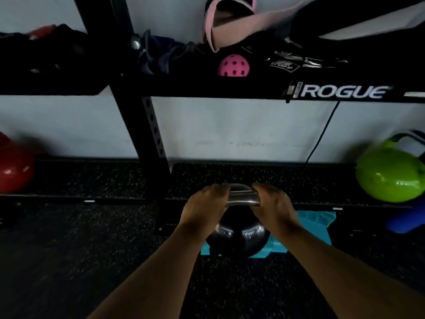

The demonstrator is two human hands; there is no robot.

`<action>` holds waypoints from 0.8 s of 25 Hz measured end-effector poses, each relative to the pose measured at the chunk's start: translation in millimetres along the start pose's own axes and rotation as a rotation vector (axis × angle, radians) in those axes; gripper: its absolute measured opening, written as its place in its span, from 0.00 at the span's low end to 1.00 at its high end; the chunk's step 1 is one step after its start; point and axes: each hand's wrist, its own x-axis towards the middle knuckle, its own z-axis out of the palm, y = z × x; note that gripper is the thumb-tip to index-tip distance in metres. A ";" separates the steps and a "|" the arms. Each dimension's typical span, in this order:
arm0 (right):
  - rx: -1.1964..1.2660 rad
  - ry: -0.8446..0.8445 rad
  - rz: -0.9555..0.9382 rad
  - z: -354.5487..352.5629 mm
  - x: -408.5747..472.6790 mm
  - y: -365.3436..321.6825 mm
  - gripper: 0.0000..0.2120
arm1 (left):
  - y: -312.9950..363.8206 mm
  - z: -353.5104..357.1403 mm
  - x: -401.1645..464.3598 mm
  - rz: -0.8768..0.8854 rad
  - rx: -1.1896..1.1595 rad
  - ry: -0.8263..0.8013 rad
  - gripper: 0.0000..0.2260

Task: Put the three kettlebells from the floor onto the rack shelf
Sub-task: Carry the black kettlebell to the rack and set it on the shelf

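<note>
Two hands share one handle in our head view: our left hand (204,203) and right hand (273,203) are each curled tight around an end of the steel handle (243,196) of the black kettlebell (239,238). It hangs or sits just in front of the lower shelf (253,178), near the shelf's front edge, over a teal mat (315,226); we cannot tell whether it has left the floor.

We judge the main risk to be the shelf's front lip: if the bell comes forward too low, its belly strikes the edge and twists in our grip. With both hands crowded on a short bar, fingers could also be pinched against the lip on set-down.

Around us, a green kettlebell (388,173) sits at the shelf's right end and a red one (13,166) on the neighbouring shelf at the left. The middle stretch looks bare. The black upright (151,130) stands just left of our path. A pink ball (233,65) rests on the upper shelf (230,90).
</note>
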 end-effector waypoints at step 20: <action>0.050 -0.093 0.158 81.2 208.8 39.5 0.07 | -116.3 48.4 188.0 -0.167 -0.103 -0.146 0.10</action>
